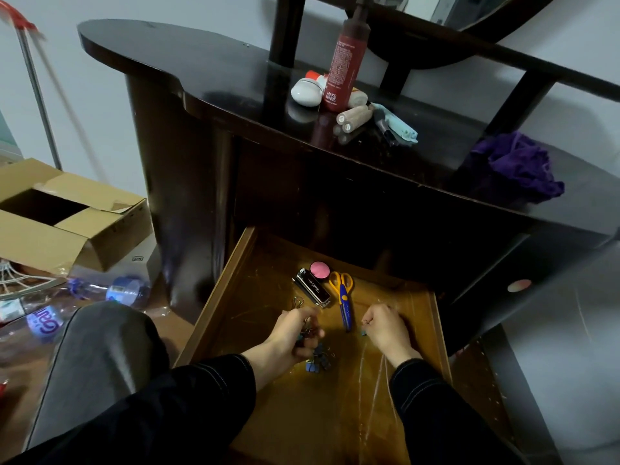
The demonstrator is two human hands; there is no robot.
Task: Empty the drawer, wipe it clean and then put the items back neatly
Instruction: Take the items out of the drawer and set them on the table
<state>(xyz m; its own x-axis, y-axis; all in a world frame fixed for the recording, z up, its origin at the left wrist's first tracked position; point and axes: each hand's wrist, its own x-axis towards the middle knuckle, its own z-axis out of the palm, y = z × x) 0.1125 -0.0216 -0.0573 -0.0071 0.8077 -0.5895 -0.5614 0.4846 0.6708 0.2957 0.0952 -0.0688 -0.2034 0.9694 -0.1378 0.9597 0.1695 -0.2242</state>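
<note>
Several binder clips (318, 362) at the drawer's (218, 290) six o'clock: left hand (295, 333) grips some, right hand (385, 327) pinches one; we should scoop them together.

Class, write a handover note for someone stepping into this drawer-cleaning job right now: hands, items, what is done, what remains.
Left hand: grips a bunch of binder clips inside the open drawer.
Right hand: pinches what looks like a small clip.
In the drawer: black case, pink compact, scissors.
On the dresser top: red bottle, other small items, purple cloth.
Done: some items appear to be out.
Left: I cannot tell if the drawer has been wiped. If not, clear the rest, wipe, then refill neatly.
</note>
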